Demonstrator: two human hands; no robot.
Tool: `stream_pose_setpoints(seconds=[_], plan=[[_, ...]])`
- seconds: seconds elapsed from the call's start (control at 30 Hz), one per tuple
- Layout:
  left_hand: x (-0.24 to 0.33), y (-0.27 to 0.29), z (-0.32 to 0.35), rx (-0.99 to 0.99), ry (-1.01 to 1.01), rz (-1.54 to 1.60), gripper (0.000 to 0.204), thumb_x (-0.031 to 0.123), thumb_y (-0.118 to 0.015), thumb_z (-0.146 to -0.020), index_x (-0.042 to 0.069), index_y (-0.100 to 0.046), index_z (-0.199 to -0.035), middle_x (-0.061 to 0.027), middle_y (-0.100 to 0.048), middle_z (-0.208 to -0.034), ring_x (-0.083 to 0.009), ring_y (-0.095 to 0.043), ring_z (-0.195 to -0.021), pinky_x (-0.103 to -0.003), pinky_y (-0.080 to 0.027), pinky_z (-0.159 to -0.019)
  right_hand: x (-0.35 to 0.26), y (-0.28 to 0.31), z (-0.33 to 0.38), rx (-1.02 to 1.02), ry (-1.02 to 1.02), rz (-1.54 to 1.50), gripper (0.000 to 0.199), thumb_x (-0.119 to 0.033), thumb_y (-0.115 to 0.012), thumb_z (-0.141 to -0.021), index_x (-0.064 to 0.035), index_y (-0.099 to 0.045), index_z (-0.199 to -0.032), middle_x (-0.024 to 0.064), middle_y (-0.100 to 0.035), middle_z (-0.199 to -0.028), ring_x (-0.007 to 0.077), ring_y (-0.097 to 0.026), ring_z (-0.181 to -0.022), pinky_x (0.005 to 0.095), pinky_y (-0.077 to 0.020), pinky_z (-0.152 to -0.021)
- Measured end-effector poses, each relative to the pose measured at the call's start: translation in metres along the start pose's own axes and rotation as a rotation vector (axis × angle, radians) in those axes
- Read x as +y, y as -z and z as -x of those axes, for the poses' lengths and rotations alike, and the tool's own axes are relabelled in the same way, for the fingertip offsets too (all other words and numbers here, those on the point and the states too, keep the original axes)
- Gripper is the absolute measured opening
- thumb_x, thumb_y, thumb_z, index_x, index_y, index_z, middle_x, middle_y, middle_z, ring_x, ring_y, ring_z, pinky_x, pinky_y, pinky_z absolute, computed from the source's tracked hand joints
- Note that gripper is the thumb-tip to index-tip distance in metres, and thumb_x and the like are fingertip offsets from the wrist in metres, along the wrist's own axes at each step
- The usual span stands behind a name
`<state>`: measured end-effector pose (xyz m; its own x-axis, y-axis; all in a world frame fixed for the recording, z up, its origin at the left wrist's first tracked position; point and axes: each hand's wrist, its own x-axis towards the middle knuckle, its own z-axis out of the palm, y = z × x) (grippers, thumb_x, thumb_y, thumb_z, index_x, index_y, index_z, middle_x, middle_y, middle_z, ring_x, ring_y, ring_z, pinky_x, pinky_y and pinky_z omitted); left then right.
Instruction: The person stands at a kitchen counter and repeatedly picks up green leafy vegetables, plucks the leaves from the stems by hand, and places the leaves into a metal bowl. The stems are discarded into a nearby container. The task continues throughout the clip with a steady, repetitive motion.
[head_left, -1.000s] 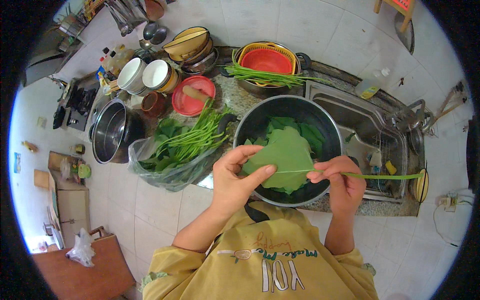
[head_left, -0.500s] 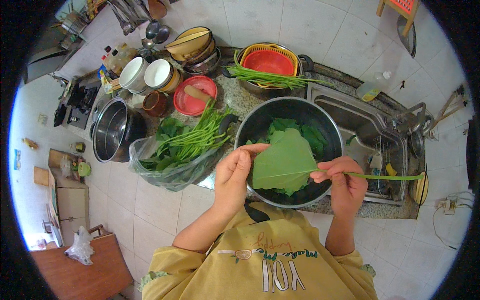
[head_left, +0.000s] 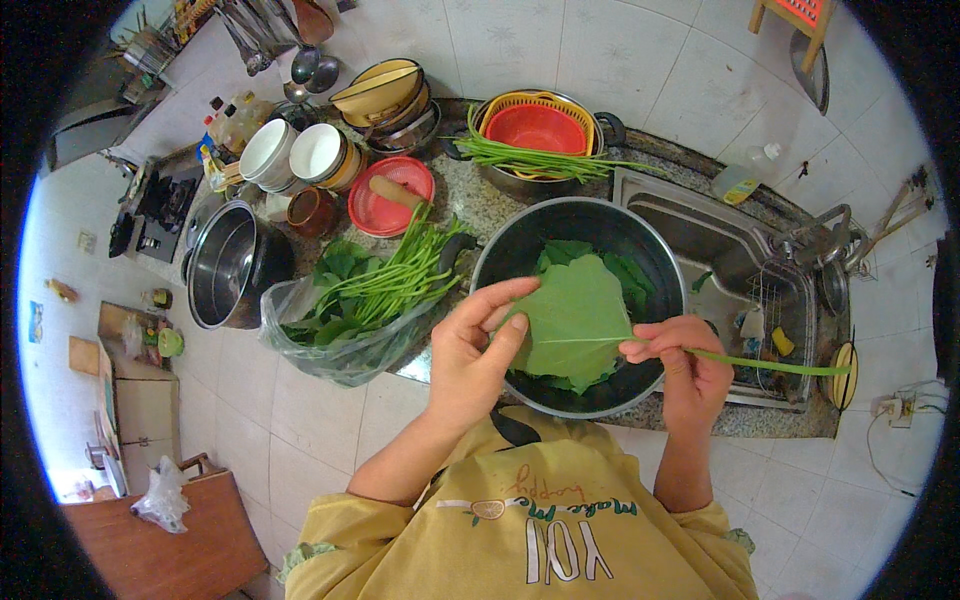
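Together we held a leaf (head_left: 578, 318) over the bowl (head_left: 520, 240) | left hand (head_left: 472, 352) pinched its edge | right hand (head_left: 690, 362) pinched the stem (head_left: 770, 366)

A large green leaf (head_left: 575, 325) is held spread above a dark metal bowl (head_left: 578, 222) in which more leaves are seen. Its left edge is gripped by the left hand (head_left: 478, 352); its long stalk (head_left: 775, 364) is pinched at the leaf base by the right hand (head_left: 688, 370). A clear plastic bag of greens (head_left: 355, 312) is noted just left of the bowl, a steel sink (head_left: 725, 245) to the right
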<state>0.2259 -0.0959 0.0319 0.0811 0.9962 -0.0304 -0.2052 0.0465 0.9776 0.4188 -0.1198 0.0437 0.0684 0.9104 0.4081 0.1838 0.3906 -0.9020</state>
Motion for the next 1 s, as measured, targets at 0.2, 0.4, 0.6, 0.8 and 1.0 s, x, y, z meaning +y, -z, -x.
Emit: stream_pose_setpoints(seconds=[0.2,0.4,0.6,0.8,1.0], plan=[[0.005,0.003,-0.001,-0.076,0.038,0.138,0.036,0.000,-0.048,-0.081,-0.001,-0.045,-0.116,-0.0085,-0.056,-0.103,-0.0091,-0.053,-0.090,-0.020,-0.041,-0.076,0.000,-0.003,0.002,0.061,-0.098,-0.088,0.009,0.003,-0.051,-0.077,-0.0017,-0.057,-0.071,0.0092,-0.060,-0.069,0.0201,-0.060,-0.073,0.0273,-0.0463,-0.066],[0.004,0.002,-0.001,-0.072,0.005,-0.069,0.034,-0.004,-0.051,-0.078,-0.001,-0.047,-0.112,-0.0085,-0.055,-0.105,-0.0117,-0.052,-0.097,-0.022,-0.042,-0.079,-0.001,-0.002,0.003,0.007,-0.037,-0.002,0.008,0.000,-0.053,-0.077,-0.0021,-0.059,-0.073,0.0092,-0.061,-0.071,0.0206,-0.060,-0.073,0.0278,-0.0461,-0.066],[-0.003,0.007,-0.004,-0.025,0.004,0.012,0.032,-0.004,-0.050,-0.079,-0.002,-0.048,-0.111,-0.0071,-0.053,-0.109,-0.0119,-0.052,-0.097,-0.022,-0.042,-0.079,0.004,-0.002,0.006,-0.084,0.109,-0.026,0.009,-0.003,-0.051,-0.082,0.0027,-0.057,-0.077,0.0149,-0.057,-0.085,0.0208,-0.061,-0.071,0.0293,-0.0505,-0.061],[-0.008,0.014,-0.007,-0.050,-0.019,0.020,0.028,-0.003,-0.049,-0.081,-0.002,-0.049,-0.109,-0.0077,-0.056,-0.101,-0.0113,-0.054,-0.091,-0.021,-0.042,-0.077,0.000,0.003,0.003,-0.070,0.167,0.136,0.006,-0.002,-0.054,-0.079,0.0020,-0.058,-0.077,0.0146,-0.059,-0.084,0.0193,-0.060,-0.073,0.0257,-0.0488,-0.062],[0.005,0.016,-0.004,-0.022,0.066,-0.036,0.025,0.000,-0.053,-0.080,-0.001,-0.052,-0.104,-0.0050,-0.059,-0.081,-0.0085,-0.055,-0.072,-0.021,-0.045,-0.062,0.006,0.006,0.007,-0.014,0.091,0.075,0.008,-0.003,-0.055,-0.080,0.0038,-0.058,-0.079,0.0164,-0.059,-0.086,0.0189,-0.060,-0.068,0.0257,-0.0494,-0.061]])
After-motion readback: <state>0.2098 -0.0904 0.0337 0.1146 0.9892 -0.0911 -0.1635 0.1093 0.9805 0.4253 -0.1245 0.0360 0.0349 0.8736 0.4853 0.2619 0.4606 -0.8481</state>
